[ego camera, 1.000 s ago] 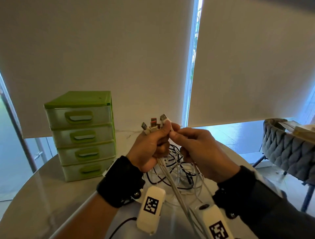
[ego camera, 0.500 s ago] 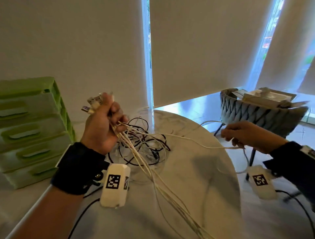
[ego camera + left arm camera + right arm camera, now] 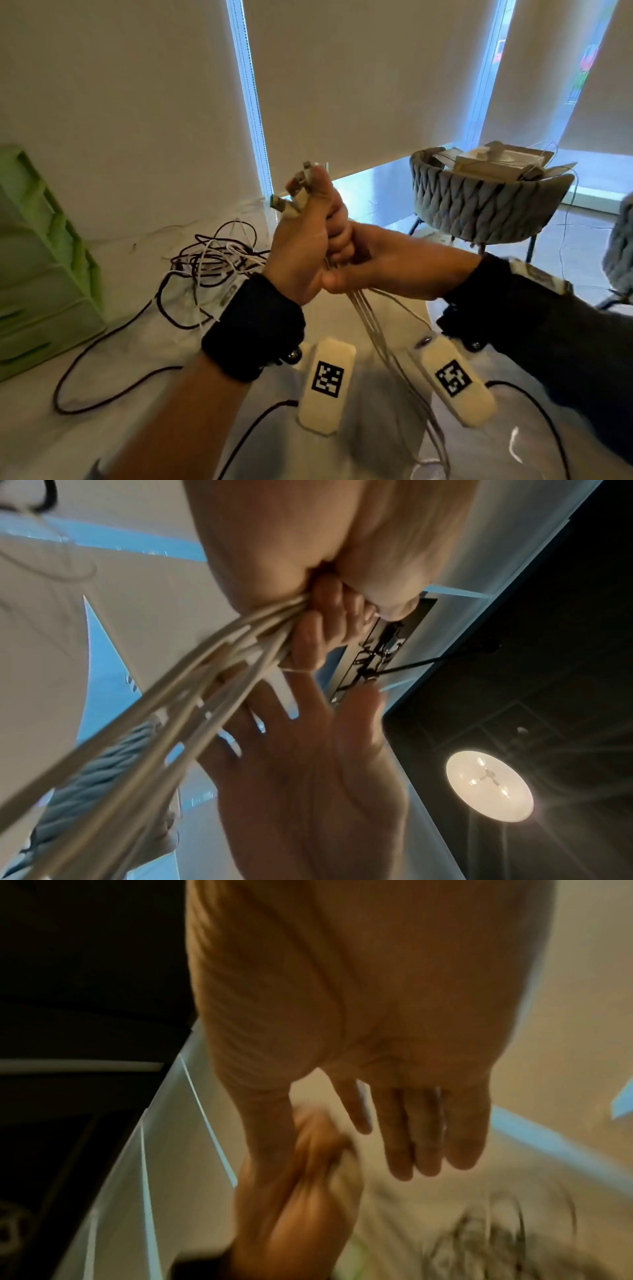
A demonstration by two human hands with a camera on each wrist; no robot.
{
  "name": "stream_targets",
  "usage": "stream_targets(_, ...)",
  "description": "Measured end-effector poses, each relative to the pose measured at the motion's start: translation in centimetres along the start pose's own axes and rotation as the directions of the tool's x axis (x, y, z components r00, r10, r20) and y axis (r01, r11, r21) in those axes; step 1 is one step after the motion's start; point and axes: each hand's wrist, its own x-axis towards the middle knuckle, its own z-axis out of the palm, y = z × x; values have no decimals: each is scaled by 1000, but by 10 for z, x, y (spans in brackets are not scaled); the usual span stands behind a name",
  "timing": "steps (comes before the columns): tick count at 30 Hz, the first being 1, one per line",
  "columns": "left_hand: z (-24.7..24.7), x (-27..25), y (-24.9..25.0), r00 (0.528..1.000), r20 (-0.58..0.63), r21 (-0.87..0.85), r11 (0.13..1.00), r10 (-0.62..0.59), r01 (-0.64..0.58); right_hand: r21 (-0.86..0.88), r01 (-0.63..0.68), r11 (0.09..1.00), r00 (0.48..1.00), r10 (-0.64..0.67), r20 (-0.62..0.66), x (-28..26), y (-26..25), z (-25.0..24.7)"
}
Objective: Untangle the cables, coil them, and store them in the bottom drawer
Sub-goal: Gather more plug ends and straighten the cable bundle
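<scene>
Several white cables bunch in your clenched left hand; your right hand, fingers spread, may snag the black tangle if you yank.

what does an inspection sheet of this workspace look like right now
surface: pale marble table.
job's things: white cables bunched, plugs up; green drawer unit at left, bottom drawer appears closed.
clutter: nothing seen.
grippers: left hand grips the white cables; right hand beside it, fingers straight.
cables: tangled pile of dark and white cables behind the hands.
surroundings: blinds; grey chair holding boxes.
</scene>
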Motion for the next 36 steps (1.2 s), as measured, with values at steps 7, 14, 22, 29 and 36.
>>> stream_targets(7, -11, 2, 4, 998, 49, -7, 999, -37, 37, -110, -354, 929, 898, 370, 236, -39, 64, -36)
stream_targets(14, -6, 2, -22, 969, 182, 65, 985, -168, 158, -519, -567, 639, 809, 316, -495, -84, 131, -120)
stream_targets(22, -15, 2, -22, 964, 236, 67, 991, -125, 113, -671, -673, 310, 736, 369, -568, -93, 210, -78)
stream_targets(29, -23, 6, -20, 989, 112, 41, 995, -94, 90, -458, -832, 312, 543, 295, -786, -126, 242, -106)
stream_targets(36, -24, 8, -22, 992, 100, 121, 990, -80, 67, -284, -806, 520, 552, 484, -679, -138, 254, -112)
